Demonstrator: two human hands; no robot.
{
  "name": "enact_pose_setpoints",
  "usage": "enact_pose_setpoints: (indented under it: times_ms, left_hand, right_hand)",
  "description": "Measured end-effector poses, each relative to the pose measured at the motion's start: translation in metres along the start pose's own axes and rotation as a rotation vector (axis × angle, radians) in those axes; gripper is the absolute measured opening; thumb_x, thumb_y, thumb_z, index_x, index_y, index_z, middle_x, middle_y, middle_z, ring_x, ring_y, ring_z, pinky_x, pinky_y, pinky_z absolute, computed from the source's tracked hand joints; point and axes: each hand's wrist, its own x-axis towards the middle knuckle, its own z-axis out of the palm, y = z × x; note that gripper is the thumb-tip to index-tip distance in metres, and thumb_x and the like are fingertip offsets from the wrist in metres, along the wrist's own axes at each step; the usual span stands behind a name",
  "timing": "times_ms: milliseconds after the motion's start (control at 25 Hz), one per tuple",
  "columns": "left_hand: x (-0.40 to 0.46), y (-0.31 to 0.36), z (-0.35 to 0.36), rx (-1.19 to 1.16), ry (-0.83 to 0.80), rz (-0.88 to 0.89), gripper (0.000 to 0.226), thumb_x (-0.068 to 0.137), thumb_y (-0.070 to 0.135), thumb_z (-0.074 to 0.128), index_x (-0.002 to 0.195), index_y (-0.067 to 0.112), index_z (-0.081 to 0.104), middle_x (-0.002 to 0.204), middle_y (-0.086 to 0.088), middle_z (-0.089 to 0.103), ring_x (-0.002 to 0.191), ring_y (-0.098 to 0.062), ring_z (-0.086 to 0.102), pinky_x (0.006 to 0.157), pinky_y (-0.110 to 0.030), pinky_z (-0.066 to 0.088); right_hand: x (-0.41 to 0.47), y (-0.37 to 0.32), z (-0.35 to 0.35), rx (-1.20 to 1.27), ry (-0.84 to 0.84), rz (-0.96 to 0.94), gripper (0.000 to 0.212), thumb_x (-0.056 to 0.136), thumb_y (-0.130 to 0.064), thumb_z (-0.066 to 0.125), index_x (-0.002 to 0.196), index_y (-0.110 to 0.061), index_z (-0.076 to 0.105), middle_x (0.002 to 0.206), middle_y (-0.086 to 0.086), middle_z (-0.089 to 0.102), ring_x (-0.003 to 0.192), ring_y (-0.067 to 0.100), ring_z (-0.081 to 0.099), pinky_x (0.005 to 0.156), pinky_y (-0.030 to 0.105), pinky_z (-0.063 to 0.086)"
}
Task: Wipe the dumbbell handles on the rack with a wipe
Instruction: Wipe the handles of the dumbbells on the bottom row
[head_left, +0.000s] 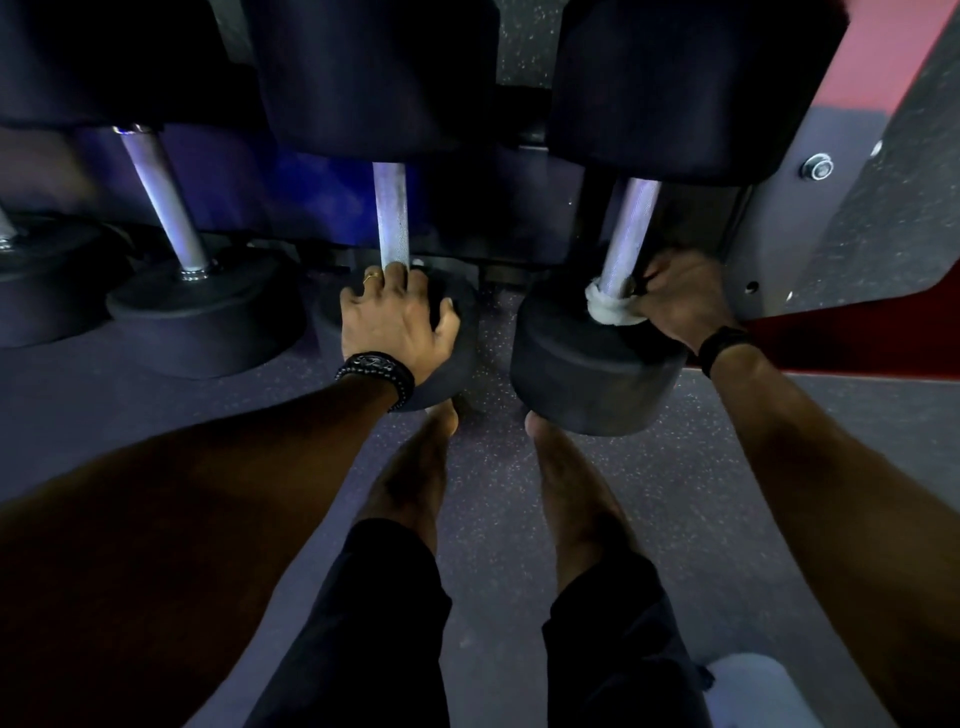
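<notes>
Speckled dark gym flooring (701, 493) is seen under a low dumbbell rack (779, 249), dim light, red side panel (883, 62) at far right. Left to right: one bare chrome handle (166, 208) is untouched at the left. The middle handle (390, 218) is next; the left hand (395, 322) is rested on its near weight head (457, 343), fingers spread and loosely draped over the rubber, fingertips at the handle base, nothing gripped. The rightmost handle (626, 234) is being worked: a white wipe (610, 306) is wrapped round its near end, just above the weight head (592, 374), and is pinched there by the right hand (680, 301), fingers curled round wipe and bar.

Key relation: each handle's long axis is run away from the body, slightly tilted, near head to far head. The wipe is sat at the near end, so most of the bar is judged still unwiped ahead of the hand. The stroke likely needed is a slide along the axis, away from the body. The right hand is the nearer one; bracing is left to the other.
</notes>
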Motion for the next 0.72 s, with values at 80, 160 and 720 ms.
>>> enact_pose_setpoints:
  times_ms: [80, 160, 720]
  left_hand:
    - [0.000, 0.000, -0.001, 0.005, 0.000, 0.000, 0.054, 0.088, 0.048, 0.039, 0.102, 0.002, 0.062, 0.100, -0.019, 0.062, 0.094, -0.039, 0.058, 0.072, -0.045, 0.043]
    - [0.000, 0.000, -0.001, 0.010, -0.001, -0.006, 0.054, 0.088, 0.049, 0.039, 0.102, 0.002, 0.063, 0.100, -0.019, 0.062, 0.094, -0.039, 0.058, 0.073, -0.045, 0.043]
    - [0.000, 0.000, 0.001, -0.002, -0.008, 0.000, 0.051, 0.089, 0.048, 0.043, 0.102, 0.002, 0.062, 0.101, -0.019, 0.061, 0.095, -0.039, 0.058, 0.074, -0.046, 0.044]
  right_hand:
    - [-0.005, -0.007, 0.003, 0.022, 0.029, -0.051, 0.015, 0.069, -0.004, 0.078, 0.079, -0.002, 0.067, 0.078, 0.011, 0.067, 0.062, 0.013, 0.054, 0.049, 0.012, 0.039]
    - [-0.013, -0.006, 0.000, 0.035, 0.109, -0.044, 0.006, 0.072, -0.001, 0.070, 0.077, -0.003, 0.069, 0.081, 0.011, 0.070, 0.064, 0.013, 0.056, 0.053, 0.016, 0.043]
    - [-0.035, -0.026, 0.020, 0.263, 0.039, 0.063, 0.021, 0.067, -0.040, 0.067, 0.069, -0.019, 0.061, 0.074, -0.001, 0.068, 0.071, 0.013, 0.066, 0.067, 0.024, 0.054]
